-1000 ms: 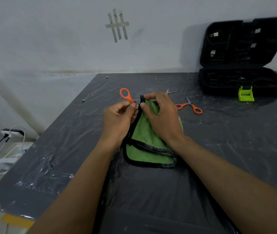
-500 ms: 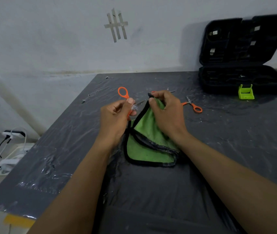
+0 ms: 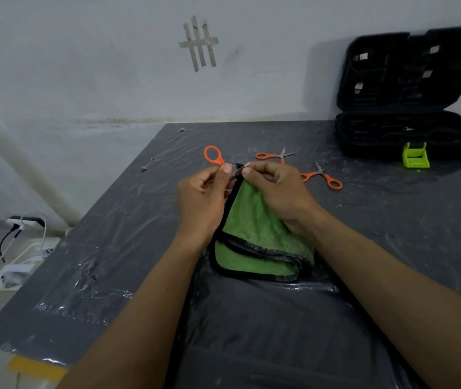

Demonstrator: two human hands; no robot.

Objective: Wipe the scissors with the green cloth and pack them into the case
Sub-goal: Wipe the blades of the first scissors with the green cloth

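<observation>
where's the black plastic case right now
In the head view, the open black plastic case sits at the far right corner of the dark table, against the white wall; a pair of orange-handled scissors lies nearest, to its front left.

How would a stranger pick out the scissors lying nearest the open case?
Find the open case at the table's far right. Left of it lie two orange scissors. Pick the pair nearer the case, both loops showing; the other pair lies farther left.
</observation>
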